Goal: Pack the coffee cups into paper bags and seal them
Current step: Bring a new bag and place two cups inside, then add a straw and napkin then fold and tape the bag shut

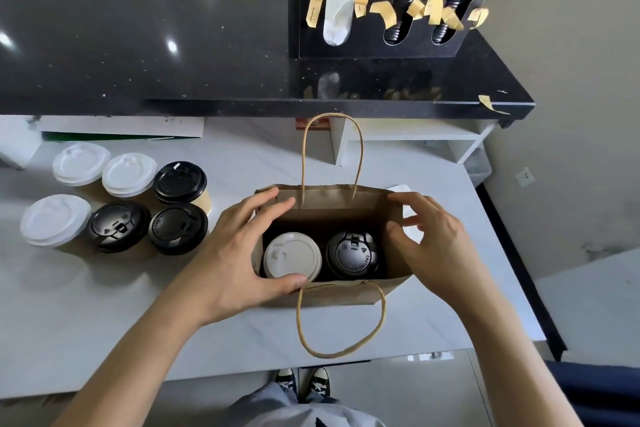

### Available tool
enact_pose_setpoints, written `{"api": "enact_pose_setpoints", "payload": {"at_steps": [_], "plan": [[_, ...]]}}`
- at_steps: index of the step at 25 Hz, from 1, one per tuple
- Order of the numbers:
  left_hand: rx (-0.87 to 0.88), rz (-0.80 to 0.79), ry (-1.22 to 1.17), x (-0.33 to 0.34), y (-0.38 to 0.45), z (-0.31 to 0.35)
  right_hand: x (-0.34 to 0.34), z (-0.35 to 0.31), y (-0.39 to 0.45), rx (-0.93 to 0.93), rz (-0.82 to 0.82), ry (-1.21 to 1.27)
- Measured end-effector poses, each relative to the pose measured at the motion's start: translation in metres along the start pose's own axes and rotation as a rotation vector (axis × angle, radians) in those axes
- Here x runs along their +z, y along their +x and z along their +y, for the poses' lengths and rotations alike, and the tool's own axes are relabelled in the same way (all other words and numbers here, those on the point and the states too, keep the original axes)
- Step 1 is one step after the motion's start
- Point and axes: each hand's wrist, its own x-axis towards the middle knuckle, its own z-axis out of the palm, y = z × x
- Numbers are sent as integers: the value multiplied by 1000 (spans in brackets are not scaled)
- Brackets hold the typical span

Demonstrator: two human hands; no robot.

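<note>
The left hand (239, 253) holds the left side of the brown paper bag (346, 295), thumb curled over the near rim and fingers over the far one. The right hand (433, 246) is at the right side with bent fingers; I think they just touch the paper. Inside stand a white-lid cup (292, 256) and a black-lid cup (351, 255). Packing looks done, so next the top needs folding shut. Six more cups (117, 204) wait farther left. Tape strips (420, 12) hang on the far black holder (381, 42).
</note>
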Motion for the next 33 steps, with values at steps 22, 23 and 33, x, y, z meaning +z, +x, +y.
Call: {"api": "enact_pose_setpoints", "payload": {"at_steps": [22,23,33], "plan": [[57,211,129,-28,24,24,-48,-21,37,-183,99,-23],[61,222,130,-31,29,29,-53,-23,42,-199,100,-30],[134,293,154,-78,82,84,-93,-56,87,-318,106,-24]]}}
